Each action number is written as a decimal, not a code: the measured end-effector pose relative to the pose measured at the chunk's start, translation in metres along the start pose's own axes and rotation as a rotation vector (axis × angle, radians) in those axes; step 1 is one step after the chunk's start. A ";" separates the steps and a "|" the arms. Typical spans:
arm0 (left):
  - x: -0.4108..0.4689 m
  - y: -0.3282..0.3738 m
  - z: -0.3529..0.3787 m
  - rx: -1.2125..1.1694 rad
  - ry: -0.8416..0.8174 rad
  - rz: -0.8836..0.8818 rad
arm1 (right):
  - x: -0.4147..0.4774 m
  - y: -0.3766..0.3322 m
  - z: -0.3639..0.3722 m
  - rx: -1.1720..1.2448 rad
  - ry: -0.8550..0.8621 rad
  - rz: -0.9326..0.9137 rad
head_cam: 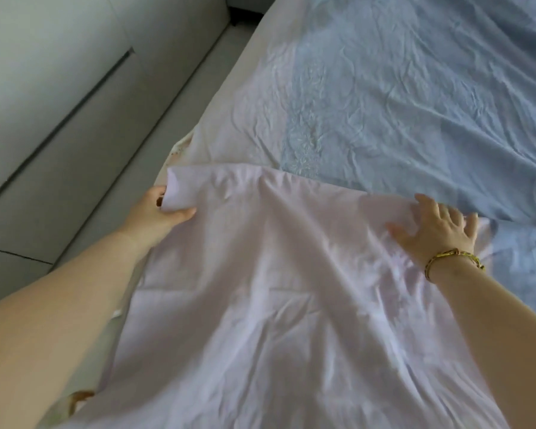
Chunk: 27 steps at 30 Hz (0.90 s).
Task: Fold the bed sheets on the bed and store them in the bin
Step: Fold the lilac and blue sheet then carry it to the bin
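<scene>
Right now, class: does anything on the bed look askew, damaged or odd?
Nothing damaged. The pink sheet lies creased between the left hand gripping its corner and the right hand pressing it; the blue sheet is wrinkled.

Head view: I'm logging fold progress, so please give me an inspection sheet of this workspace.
Surface: bed, mostly under a wrinkled blue sheet.
Job's things: pink sheet drawn across the near side; bin not seen.
Clutter: patterned cloth peeking out at lower left.
Hands: left hand pinches the pink sheet's corner; right hand, bracelet on its wrist, rests spread fingers on the sheet's far edge.
Cables: nothing seen.
Surroundings: grey panels left of the bed.
</scene>
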<state>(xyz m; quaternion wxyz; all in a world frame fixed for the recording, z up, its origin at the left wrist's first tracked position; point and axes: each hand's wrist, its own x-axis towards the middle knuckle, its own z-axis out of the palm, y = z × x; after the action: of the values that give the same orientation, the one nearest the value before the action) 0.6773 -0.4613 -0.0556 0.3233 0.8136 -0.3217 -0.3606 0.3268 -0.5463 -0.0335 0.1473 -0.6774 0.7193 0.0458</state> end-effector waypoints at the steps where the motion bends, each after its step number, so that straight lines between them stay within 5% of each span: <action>1: -0.002 -0.002 -0.002 0.016 -0.016 -0.010 | 0.010 -0.004 -0.003 -0.049 -0.068 -0.009; 3: -0.007 -0.002 -0.002 0.066 -0.026 0.001 | 0.022 -0.005 -0.010 -0.127 -0.112 -0.054; 8: -0.008 0.001 -0.009 0.174 0.186 0.048 | 0.033 -0.008 -0.017 -0.103 0.114 -0.061; 17: -0.087 -0.054 -0.022 0.135 0.062 -0.150 | -0.062 -0.063 0.068 -0.083 -0.100 -0.256; 21: -0.126 -0.071 -0.031 0.338 -0.009 -0.084 | -0.091 -0.064 0.077 -0.137 -0.193 -0.269; 27: -0.134 -0.073 -0.052 0.195 0.116 -0.088 | -0.128 -0.056 0.081 -0.106 -0.213 -0.387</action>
<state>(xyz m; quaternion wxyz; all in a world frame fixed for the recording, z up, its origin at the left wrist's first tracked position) 0.6681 -0.3020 -0.0327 0.2445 0.8741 -0.3001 -0.2935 0.3996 -0.4059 -0.0675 0.1928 -0.8007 0.5530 0.1258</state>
